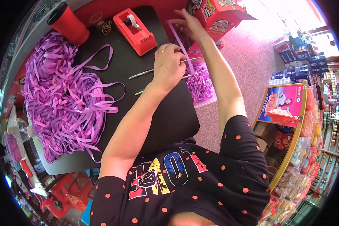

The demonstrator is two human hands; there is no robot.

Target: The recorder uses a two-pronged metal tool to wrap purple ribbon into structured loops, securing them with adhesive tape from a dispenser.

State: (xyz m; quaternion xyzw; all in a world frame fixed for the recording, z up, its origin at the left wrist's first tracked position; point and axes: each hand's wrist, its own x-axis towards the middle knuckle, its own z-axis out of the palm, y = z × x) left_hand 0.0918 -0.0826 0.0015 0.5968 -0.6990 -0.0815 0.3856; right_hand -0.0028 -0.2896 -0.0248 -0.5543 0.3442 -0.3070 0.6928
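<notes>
My left hand (pixel 169 66) is closed above two thin metal rods near the table's right edge; what its fingertips grip is hidden. The upper rod (pixel 141 74) passes under that hand, and the lower rod (pixel 194 75) crosses just below it. Both stick out past the edge. My right hand (pixel 192 26) reaches beyond the far right corner, holding a purple ribbon (pixel 181 47) at its fingertips, some fingers stretched out. From there the ribbon slants down past my left fingertips to the rods. A big tangled heap of purple ribbon (pixel 67 101) covers the table's left side.
On the black table (pixel 154 124) stand a red tape dispenser (pixel 135 32) and a red tumbler (pixel 69 24). Beyond the right edge, a clear bin (pixel 211 98) holds purple ribbon pieces. A red carton (pixel 218 17) stands at the back; shelves of packaged goods (pixel 303 139) are at right.
</notes>
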